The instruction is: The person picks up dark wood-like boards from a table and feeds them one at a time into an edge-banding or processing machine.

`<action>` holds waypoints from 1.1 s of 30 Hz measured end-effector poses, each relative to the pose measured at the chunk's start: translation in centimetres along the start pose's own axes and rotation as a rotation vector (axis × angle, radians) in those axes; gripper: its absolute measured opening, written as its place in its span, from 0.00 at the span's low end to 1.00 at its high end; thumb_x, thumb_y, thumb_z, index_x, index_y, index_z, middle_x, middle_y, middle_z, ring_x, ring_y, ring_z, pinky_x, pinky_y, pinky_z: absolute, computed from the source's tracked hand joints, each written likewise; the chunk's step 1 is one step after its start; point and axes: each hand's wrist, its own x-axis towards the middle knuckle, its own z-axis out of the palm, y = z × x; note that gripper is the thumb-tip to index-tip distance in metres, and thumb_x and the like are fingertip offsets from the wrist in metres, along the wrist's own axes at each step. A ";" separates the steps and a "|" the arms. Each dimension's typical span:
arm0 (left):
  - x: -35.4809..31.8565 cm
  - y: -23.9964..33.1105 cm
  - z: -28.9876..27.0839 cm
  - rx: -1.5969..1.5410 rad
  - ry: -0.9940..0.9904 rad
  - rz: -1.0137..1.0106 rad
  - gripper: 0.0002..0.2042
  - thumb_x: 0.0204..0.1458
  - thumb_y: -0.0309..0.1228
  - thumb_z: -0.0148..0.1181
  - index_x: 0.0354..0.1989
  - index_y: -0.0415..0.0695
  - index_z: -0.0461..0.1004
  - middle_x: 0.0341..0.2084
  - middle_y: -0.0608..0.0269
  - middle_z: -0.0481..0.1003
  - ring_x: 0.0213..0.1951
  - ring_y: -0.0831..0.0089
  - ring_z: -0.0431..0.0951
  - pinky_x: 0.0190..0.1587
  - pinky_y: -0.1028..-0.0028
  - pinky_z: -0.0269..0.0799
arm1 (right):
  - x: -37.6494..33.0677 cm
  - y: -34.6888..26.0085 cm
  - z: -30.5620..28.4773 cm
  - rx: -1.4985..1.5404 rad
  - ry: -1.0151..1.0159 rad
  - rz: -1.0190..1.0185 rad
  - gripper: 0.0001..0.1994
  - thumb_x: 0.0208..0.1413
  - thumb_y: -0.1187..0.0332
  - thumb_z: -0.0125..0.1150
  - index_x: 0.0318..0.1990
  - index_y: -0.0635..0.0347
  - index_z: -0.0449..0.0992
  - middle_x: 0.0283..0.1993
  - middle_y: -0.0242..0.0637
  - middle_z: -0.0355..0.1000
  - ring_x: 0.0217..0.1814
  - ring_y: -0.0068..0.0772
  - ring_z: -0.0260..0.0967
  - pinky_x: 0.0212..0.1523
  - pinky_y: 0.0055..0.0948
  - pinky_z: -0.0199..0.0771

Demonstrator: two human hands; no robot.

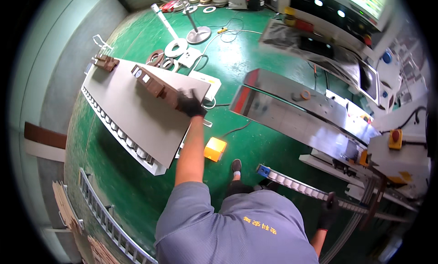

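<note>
My left hand, in a black glove, reaches out over a large grey-brown board. Its fingers are around the near end of a bundle of brown strips that lies slantwise on the board. Low at the right, my right hand, also black-gloved, is beside a rail with white rollers. Its fingers are dark and partly hidden, so I cannot tell whether they grip the rail. Another brown block sits at the board's far left corner.
A roller conveyor edge runs beneath the board. To the right stands a long metal machine bed with a tape roll on it. A yellow-orange box, cables, edge-band coils and a fan stand are on the green floor.
</note>
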 end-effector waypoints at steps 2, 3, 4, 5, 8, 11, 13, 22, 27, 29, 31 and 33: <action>6.1 -5.2 0.7 -0.424 0.030 -0.644 0.31 0.57 0.46 0.62 0.60 0.32 0.69 0.54 0.43 0.75 0.53 0.47 0.77 0.58 0.57 0.72 | -0.3 -6.6 3.7 0.116 -0.053 -0.034 0.23 0.54 0.79 0.64 0.59 0.68 0.73 0.57 0.40 0.72 0.62 0.35 0.70 0.63 0.30 0.69; 8.6 -9.4 1.3 -0.227 -0.034 -0.802 0.32 0.58 0.48 0.60 0.62 0.32 0.68 0.57 0.42 0.74 0.54 0.49 0.77 0.58 0.63 0.72 | 0.1 -9.1 5.2 -0.009 -0.070 -0.146 0.24 0.48 0.80 0.66 0.56 0.68 0.74 0.52 0.41 0.71 0.56 0.37 0.71 0.58 0.31 0.72; 10.2 -11.2 2.3 -0.427 -0.090 -0.895 0.32 0.58 0.48 0.60 0.61 0.32 0.69 0.57 0.43 0.74 0.54 0.52 0.78 0.57 0.64 0.73 | 0.3 -11.9 6.4 -0.055 -0.125 -0.197 0.25 0.48 0.80 0.66 0.57 0.67 0.74 0.52 0.42 0.71 0.56 0.37 0.72 0.57 0.31 0.72; 11.5 -12.8 3.1 -0.629 -0.142 -0.982 0.31 0.59 0.48 0.60 0.60 0.33 0.70 0.57 0.44 0.75 0.55 0.54 0.78 0.55 0.65 0.74 | 0.6 -14.9 7.6 -0.101 -0.183 -0.247 0.26 0.47 0.80 0.66 0.57 0.67 0.73 0.51 0.43 0.71 0.55 0.38 0.72 0.57 0.32 0.73; 13.7 -16.0 5.5 -0.838 -0.225 -1.194 0.22 0.57 0.43 0.64 0.52 0.38 0.76 0.47 0.52 0.78 0.45 0.62 0.79 0.45 0.66 0.75 | 1.3 -19.7 11.2 -0.215 -0.289 -0.374 0.27 0.44 0.80 0.66 0.57 0.65 0.74 0.49 0.44 0.73 0.51 0.41 0.74 0.53 0.32 0.74; 14.1 -19.2 6.2 -1.019 -0.215 -1.316 0.12 0.55 0.36 0.69 0.43 0.43 0.80 0.35 0.60 0.81 0.33 0.66 0.79 0.35 0.64 0.75 | 1.7 -23.4 14.8 -0.326 -0.317 -0.535 0.26 0.44 0.78 0.66 0.56 0.64 0.75 0.46 0.46 0.75 0.47 0.45 0.76 0.49 0.34 0.76; 11.7 -21.4 5.5 -1.387 -0.147 -1.276 0.09 0.53 0.33 0.70 0.40 0.45 0.79 0.32 0.62 0.79 0.29 0.66 0.77 0.31 0.62 0.74 | 1.7 -25.1 16.6 -0.345 -0.336 -0.537 0.25 0.44 0.77 0.66 0.55 0.64 0.75 0.45 0.46 0.75 0.47 0.47 0.75 0.49 0.36 0.76; 7.0 -26.8 1.1 -1.575 -0.074 -1.231 0.17 0.54 0.27 0.67 0.52 0.41 0.75 0.43 0.58 0.79 0.41 0.58 0.80 0.41 0.62 0.82 | 2.4 -28.1 20.5 -0.251 -0.540 -0.548 0.25 0.47 0.77 0.66 0.56 0.65 0.74 0.43 0.47 0.73 0.43 0.46 0.74 0.45 0.37 0.75; 8.5 -20.5 2.3 -1.465 -0.042 -1.237 0.13 0.52 0.25 0.67 0.46 0.42 0.77 0.38 0.60 0.79 0.37 0.63 0.81 0.38 0.66 0.81 | 2.7 -29.5 21.2 -0.241 -0.567 -0.590 0.26 0.46 0.76 0.67 0.57 0.64 0.74 0.43 0.47 0.72 0.43 0.45 0.74 0.45 0.35 0.75; 7.2 -18.4 2.1 -1.435 -0.037 -1.253 0.13 0.51 0.25 0.69 0.45 0.42 0.77 0.36 0.61 0.79 0.35 0.64 0.81 0.37 0.67 0.80 | 2.9 -28.9 21.3 -0.258 -0.543 -0.587 0.27 0.45 0.75 0.68 0.57 0.64 0.74 0.42 0.47 0.72 0.42 0.45 0.73 0.45 0.36 0.75; 5.0 -17.9 1.2 -1.474 -0.084 -1.287 0.13 0.51 0.25 0.68 0.45 0.41 0.76 0.37 0.61 0.79 0.35 0.64 0.80 0.38 0.68 0.80 | 2.6 -29.1 20.7 -0.292 -0.551 -0.540 0.27 0.45 0.75 0.68 0.57 0.64 0.74 0.42 0.47 0.73 0.43 0.46 0.74 0.45 0.36 0.75; 2.7 -19.8 -0.3 -1.521 -0.145 -1.231 0.15 0.52 0.25 0.68 0.48 0.39 0.75 0.41 0.60 0.79 0.38 0.64 0.80 0.40 0.67 0.80 | 2.4 -28.8 20.4 -0.280 -0.564 -0.537 0.27 0.45 0.74 0.68 0.56 0.64 0.74 0.42 0.48 0.73 0.43 0.47 0.74 0.45 0.37 0.75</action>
